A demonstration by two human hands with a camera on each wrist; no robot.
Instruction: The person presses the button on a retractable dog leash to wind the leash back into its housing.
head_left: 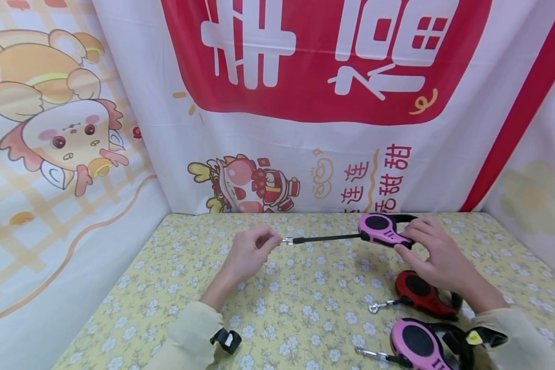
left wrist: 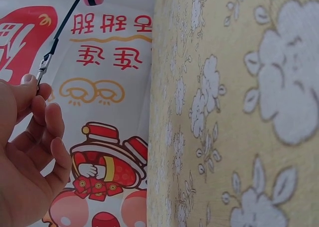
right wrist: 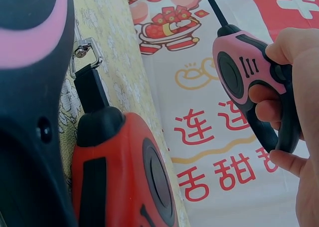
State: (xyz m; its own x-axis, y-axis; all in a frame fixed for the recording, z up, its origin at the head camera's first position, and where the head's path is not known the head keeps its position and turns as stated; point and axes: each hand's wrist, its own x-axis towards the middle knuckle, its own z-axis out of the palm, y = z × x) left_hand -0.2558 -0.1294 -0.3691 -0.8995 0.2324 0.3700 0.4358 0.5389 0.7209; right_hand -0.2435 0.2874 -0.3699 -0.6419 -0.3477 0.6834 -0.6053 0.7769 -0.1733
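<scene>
My right hand [head_left: 437, 254] grips a pink and black retractable dog leash [head_left: 380, 229] by its black handle; in the right wrist view the fingers curl through the handle and the thumb lies on top near the button. A short length of black strap [head_left: 326, 238] runs out of the casing to the left. At its end a silver metal clip [left wrist: 43, 67] is pinched between the thumb and index finger of my left hand [head_left: 250, 254]. The strap looks straight and taut, held above the table.
Below my right hand lies a red and black retractable leash [head_left: 421, 293]. Nearer the front is another pink one [head_left: 416, 341], its metal clip [head_left: 372, 353] pointing left. All are over a yellow flowered tablecloth [head_left: 296, 308]. A printed cloth [head_left: 324, 139] hangs behind.
</scene>
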